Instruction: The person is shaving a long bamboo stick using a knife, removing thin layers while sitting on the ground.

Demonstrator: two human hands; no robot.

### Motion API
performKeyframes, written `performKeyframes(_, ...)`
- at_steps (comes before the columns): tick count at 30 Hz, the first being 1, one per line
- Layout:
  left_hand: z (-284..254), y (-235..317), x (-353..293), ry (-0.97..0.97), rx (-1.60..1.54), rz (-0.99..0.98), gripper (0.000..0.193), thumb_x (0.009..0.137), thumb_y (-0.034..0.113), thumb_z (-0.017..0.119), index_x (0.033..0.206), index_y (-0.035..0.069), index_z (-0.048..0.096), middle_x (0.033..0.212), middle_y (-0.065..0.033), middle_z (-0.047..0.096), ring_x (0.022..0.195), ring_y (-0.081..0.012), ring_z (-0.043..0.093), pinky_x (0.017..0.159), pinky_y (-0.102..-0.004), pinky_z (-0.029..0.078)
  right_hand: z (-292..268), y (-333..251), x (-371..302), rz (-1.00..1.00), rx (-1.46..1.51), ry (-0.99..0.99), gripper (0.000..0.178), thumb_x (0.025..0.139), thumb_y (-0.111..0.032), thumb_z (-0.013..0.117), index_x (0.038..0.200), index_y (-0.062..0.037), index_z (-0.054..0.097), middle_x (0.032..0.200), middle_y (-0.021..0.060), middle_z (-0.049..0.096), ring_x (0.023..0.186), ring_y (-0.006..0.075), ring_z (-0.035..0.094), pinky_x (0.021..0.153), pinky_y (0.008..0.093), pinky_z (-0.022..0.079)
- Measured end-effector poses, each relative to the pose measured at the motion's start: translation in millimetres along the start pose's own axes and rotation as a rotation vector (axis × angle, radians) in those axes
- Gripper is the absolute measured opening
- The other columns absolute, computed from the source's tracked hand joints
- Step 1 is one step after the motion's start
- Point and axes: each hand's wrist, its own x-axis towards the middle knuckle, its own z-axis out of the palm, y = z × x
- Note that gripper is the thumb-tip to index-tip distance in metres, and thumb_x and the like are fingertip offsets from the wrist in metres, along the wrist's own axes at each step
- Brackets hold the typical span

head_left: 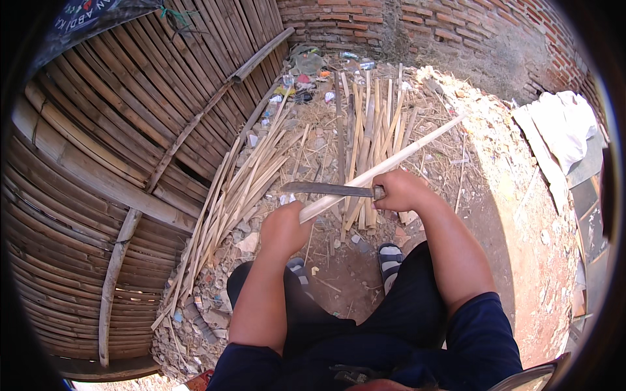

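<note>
So the strip [404, 155] is a long pale piece of bamboo or wood, held up in front of the body at a slant, near end low by the left hand [283, 228], far end up and to the right. The left hand is closed around that near end, fingers mostly tucked out of sight.

The right hand [401, 190] has its fingers wrapped tight around the handle of a knife [313, 188], a long dark blade pointing left. The blade lies across the strip just past the left hand; can't tell if the edge is biting in or only resting there.

Beyond and below that there's a pile [372, 130] of similar strips on the ground, ends pointing roughly away from the person. A second heap [244, 176] of thinner ones runs along the left, next to a slatted wall [137, 91] with poles across it.

Feet are in strappy sandals [390, 257], knees apart in dark trousers [407, 287]. The ground [482, 215] is dirt and rubble, with bits of litter toward the back and bright sun over on the right. A brick wall [450, 36] closes off the far side, and a white sack [564, 130] sits at the right.
</note>
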Motion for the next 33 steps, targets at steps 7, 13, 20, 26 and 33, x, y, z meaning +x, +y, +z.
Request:
performKeyframes(7, 3, -2, 0, -0.004, 0.014, 0.021, 0.030, 0.089, 0.033, 0.081, 0.101, 0.006, 0.075, 0.093, -0.0188, 0.076, 0.092, -0.0423, 0.073, 0.081, -0.0527, 0.056, 12, 8, 7, -0.034, -0.014, -0.001, 0.050, 0.081, -0.039, 0.087, 0.118, -0.0075, 0.076, 0.113, 0.0195, 0.077, 0.110, 0.0383, 0.073, 0.094, 0.0483, 0.058)
performKeyframes(13, 5, -5, 0, -0.007, 0.017, 0.026, 0.030, 0.088, 0.034, 0.082, 0.101, 0.007, 0.076, 0.093, -0.0184, 0.076, 0.091, -0.0422, 0.073, 0.081, -0.0527, 0.056, 13, 9, 10, -0.053, -0.001, -0.011, 0.050, 0.081, -0.038, 0.088, 0.118, -0.0070, 0.076, 0.113, 0.0198, 0.077, 0.109, 0.0390, 0.073, 0.094, 0.0482, 0.058)
performKeyframes(20, 4, -3, 0, -0.024, 0.022, 0.031, 0.031, 0.088, 0.035, 0.082, 0.102, 0.007, 0.076, 0.093, -0.0187, 0.076, 0.092, -0.0424, 0.073, 0.081, -0.0527, 0.056, 23, 18, 12, -0.129, 0.015, 0.047, 0.051, 0.078, -0.038, 0.089, 0.115, -0.0054, 0.077, 0.096, 0.0191, 0.077, 0.095, 0.0386, 0.074, 0.084, 0.0474, 0.057)
performKeyframes(26, 2, -1, 0, -0.047, 0.026, 0.019, 0.030, 0.088, 0.034, 0.082, 0.102, 0.008, 0.077, 0.093, -0.0184, 0.076, 0.092, -0.0425, 0.073, 0.082, -0.0528, 0.056, 11, 4, 8, -0.042, 0.013, -0.063, 0.052, 0.081, -0.037, 0.088, 0.120, -0.0058, 0.076, 0.112, 0.0204, 0.077, 0.109, 0.0396, 0.073, 0.095, 0.0482, 0.057)
performKeyframes(33, 0, 1, -1, -0.050, 0.013, 0.009, 0.030, 0.089, 0.034, 0.082, 0.102, 0.008, 0.077, 0.093, -0.0185, 0.076, 0.092, -0.0423, 0.073, 0.082, -0.0526, 0.056, 19, 13, 10, -0.101, 0.060, 0.015, 0.047, 0.080, -0.035, 0.089, 0.114, -0.0048, 0.077, 0.091, 0.0184, 0.077, 0.089, 0.0363, 0.076, 0.081, 0.0454, 0.058)
